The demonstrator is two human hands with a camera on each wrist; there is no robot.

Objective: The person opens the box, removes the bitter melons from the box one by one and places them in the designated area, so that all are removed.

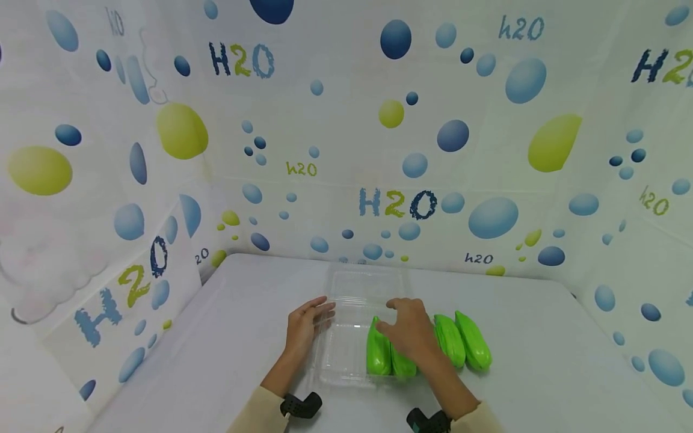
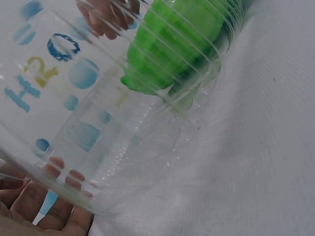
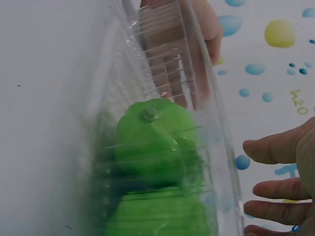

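A clear plastic hinged box (image 1: 346,355) lies on the table, its lid (image 1: 368,282) folded back on the far side. Two glossy bright green, ridged vegetable-like pieces (image 1: 378,352) lie side by side in its right part; the tip of one shows in the right wrist view (image 3: 157,142). My left hand (image 1: 304,328) holds the box's left wall, fingertips showing through the plastic in the left wrist view. Above the box's right side hovers my right hand (image 1: 412,328), fingers apart and holding nothing; it partly hides the second green piece.
Two more green pieces (image 1: 473,341) lie on the white-covered table (image 1: 530,361), right of the box. Printed sheeting (image 1: 346,132) with blue and yellow-green spots stands at the back and sides. Each wrist wears a black device (image 1: 301,406).
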